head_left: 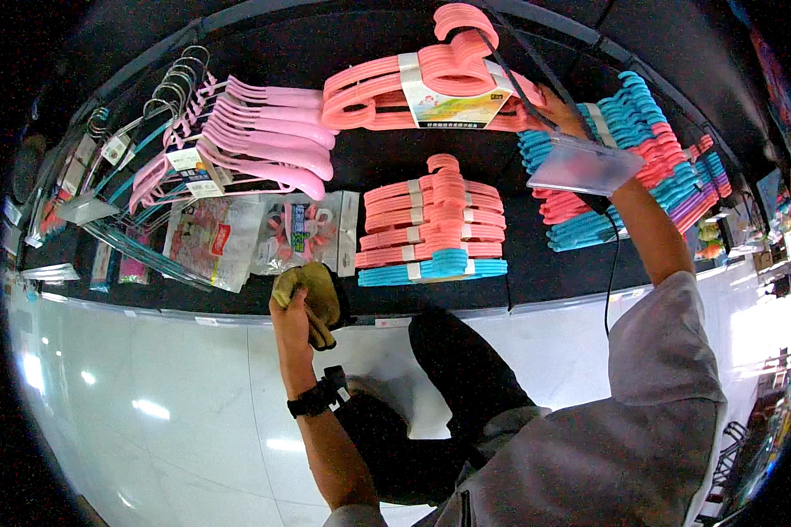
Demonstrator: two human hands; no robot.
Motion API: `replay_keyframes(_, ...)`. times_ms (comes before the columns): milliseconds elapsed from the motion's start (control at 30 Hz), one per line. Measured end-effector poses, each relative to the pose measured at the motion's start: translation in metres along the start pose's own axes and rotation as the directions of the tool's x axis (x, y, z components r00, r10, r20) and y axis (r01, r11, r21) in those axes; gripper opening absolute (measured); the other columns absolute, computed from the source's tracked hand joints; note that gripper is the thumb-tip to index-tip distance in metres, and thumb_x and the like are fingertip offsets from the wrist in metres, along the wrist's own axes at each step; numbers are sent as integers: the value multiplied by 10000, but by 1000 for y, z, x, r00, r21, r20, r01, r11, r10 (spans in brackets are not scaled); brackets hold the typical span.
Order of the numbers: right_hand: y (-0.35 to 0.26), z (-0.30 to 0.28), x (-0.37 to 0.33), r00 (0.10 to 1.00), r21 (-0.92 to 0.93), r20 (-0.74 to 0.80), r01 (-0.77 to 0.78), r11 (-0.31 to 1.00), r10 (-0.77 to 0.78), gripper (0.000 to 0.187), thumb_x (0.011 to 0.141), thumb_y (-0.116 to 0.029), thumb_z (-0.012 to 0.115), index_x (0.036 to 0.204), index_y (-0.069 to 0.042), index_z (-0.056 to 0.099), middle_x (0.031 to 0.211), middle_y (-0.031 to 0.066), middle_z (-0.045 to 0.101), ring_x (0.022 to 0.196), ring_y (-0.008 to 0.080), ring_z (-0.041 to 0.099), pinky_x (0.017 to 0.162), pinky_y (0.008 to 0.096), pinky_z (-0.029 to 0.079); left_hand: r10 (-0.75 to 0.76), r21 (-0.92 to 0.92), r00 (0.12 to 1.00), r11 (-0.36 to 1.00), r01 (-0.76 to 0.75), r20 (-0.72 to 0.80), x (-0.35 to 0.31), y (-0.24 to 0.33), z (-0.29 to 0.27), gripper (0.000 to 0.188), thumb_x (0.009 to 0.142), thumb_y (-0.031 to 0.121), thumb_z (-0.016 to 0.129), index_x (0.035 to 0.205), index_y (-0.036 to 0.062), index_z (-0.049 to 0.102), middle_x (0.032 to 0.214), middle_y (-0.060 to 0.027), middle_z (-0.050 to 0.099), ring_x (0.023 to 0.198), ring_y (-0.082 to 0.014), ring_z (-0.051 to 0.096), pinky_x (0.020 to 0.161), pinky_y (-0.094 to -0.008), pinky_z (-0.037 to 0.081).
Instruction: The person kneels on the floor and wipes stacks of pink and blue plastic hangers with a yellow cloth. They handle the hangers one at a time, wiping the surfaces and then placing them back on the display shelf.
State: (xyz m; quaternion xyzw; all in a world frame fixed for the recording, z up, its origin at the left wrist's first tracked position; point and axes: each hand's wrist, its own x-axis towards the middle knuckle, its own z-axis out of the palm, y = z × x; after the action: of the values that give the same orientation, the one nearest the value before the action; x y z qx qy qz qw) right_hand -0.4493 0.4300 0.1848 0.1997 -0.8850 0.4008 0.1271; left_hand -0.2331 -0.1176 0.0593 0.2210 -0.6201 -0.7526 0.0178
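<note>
My left hand (291, 323), with a black band on its wrist, is closed around a folded olive-khaki cloth (322, 292) at the shelf's front edge. My right arm reaches to the back of the shelf. There my right hand (561, 114) grips the right end of a banded bundle of pink clothes hangers (373, 88), whose hooks point up. Its fingertips are partly hidden by the hangers and a dark strap. A clear plastic sign holder (584, 167) hangs in front of my right wrist.
Stacked pink and blue hangers (435, 215) lie mid-shelf. Lilac hangers (272, 140) hang at the left, above clear packets (211, 237). More blue and pink hangers (624, 149) fill the right. A thin black cord (613, 272) dangles past the front edge of the black shelf (536, 277).
</note>
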Motion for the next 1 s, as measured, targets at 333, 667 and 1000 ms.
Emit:
replay_keyframes(333,-84,33,-25,975,-141,-74,199,970,-211,303,975,-187,587,1255,-71,588,985,21,680,747,88,604,631,249,492,-17,33,1000,999,17,4,2,-4,-2,412,904,162,693,1281,90,544,1173,-64,637,1050,-243,618,866,-402,529)
replay_keyframes(667,-8,30,0,913,-19,-128,-393,919,388,336,1046,-337,448,1146,-72,629,957,18,672,755,99,608,612,245,477,7,-3,999,1000,-7,-41,0,-3,-2,359,913,129,649,1241,3,575,1115,-88,656,977,-211,645,846,-353,519)
replay_keyframes(1000,-79,17,-43,958,-689,-65,160,707,-279,641,899,-294,669,1413,9,435,1286,161,570,1248,309,536,1067,402,423,23,39,999,999,-25,31,-1,-3,1,370,909,113,618,1263,16,575,1135,-89,650,1014,-222,626,881,-367,504)
